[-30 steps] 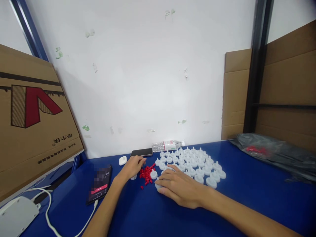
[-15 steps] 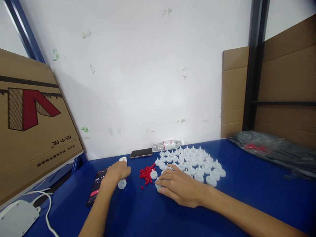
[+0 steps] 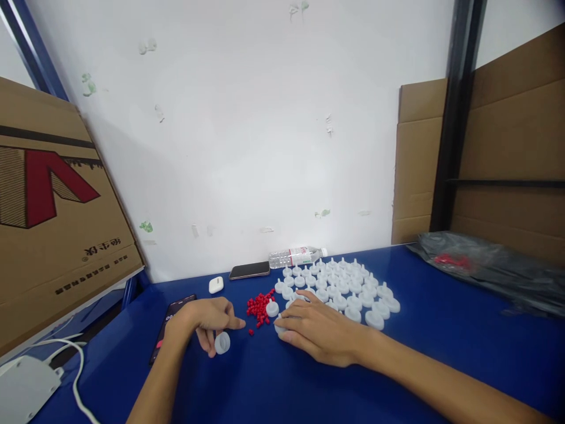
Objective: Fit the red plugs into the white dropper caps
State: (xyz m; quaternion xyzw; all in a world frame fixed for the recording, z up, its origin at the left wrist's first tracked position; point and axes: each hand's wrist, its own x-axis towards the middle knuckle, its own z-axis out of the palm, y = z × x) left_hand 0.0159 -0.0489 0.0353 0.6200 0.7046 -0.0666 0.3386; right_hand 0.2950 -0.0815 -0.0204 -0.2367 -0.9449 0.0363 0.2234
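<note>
My left hand (image 3: 216, 321) has its lower fingers curled on a translucent white nozzle cap (image 3: 223, 343), its round hollow side facing up toward me. The index finger of that hand stretches toward a single small red plug (image 3: 251, 332). Resting low over the table, my right hand (image 3: 315, 330) has its fingertips and thumb closed around another white cap (image 3: 279, 324), mostly hidden by the fingers. One white cap (image 3: 272, 308) stands nozzle up beside a heap of small red plugs (image 3: 259, 307). Many more white caps (image 3: 353, 285) stand behind the right hand.
A black phone (image 3: 249, 270), a clear bottle (image 3: 296, 257) and a white earbud case (image 3: 216, 285) lie along the wall. Another phone (image 3: 155, 344) is partly under my left wrist. White cables (image 3: 79, 377), cardboard (image 3: 66, 206) and a grey plastic bag (image 3: 481, 268) flank the blue table (image 3: 265, 388).
My left hand has turned and opened its index finger toward the red plugs, bringing its cap slightly nearer to me. My right hand stays on its cap. The view has shifted slightly.
</note>
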